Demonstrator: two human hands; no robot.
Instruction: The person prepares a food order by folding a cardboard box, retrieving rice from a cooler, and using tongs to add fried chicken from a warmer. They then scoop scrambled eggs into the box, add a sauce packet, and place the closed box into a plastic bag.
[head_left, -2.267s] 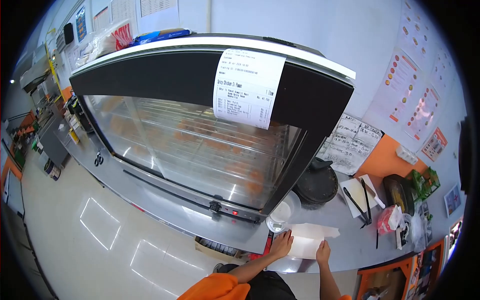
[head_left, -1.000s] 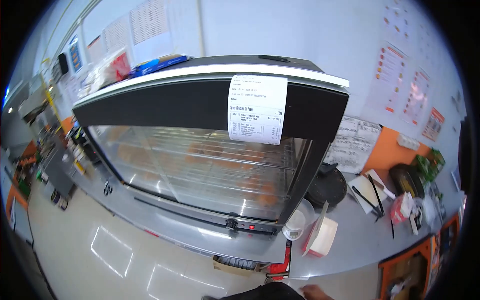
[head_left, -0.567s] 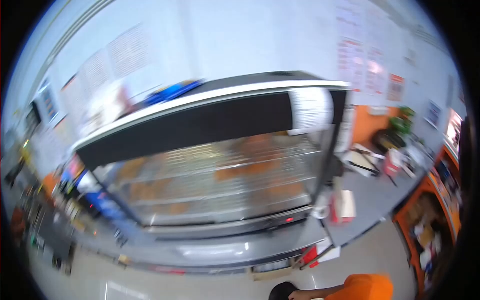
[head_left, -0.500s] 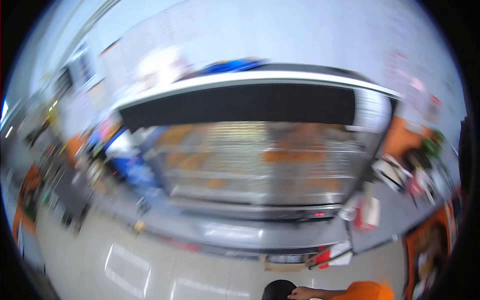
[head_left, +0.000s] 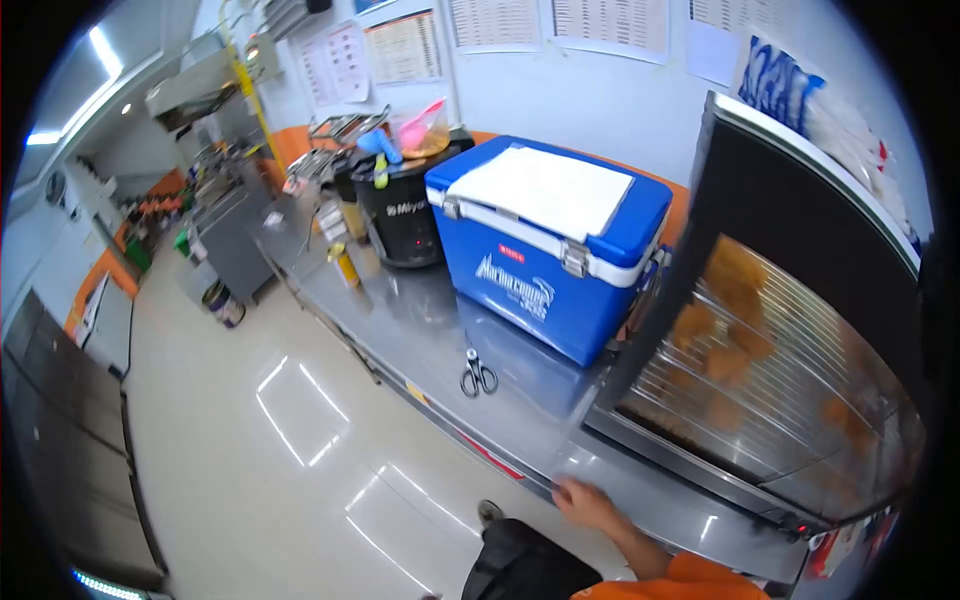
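My right hand (head_left: 592, 507) reaches in from the bottom right, out of an orange sleeve (head_left: 675, 580). It is at the front edge of the steel counter (head_left: 540, 425), with loosely bent fingers and nothing visible in them. Farther along the counter lies a pair of scissors (head_left: 478, 375) with dark handles. Behind them stands a blue cool box (head_left: 545, 275) with a white sheet on its lid. To the right of my hand is a glass-fronted warming cabinet (head_left: 800, 380) with orange-brown food on wire racks. My left hand is out of view.
Left of the cool box stand a black round pot-like appliance (head_left: 405, 220) and a yellow can (head_left: 344, 266). A metal bucket (head_left: 222, 303) sits on the tiled floor (head_left: 300, 440). Printed sheets (head_left: 403, 47) hang on the wall. Black clothing (head_left: 530, 565) and a shoe (head_left: 489, 513) show below.
My view has swung left, from facing the warming cabinet to the cool box and scissors. My right hand has come from in front of the black clothing to the counter's edge.
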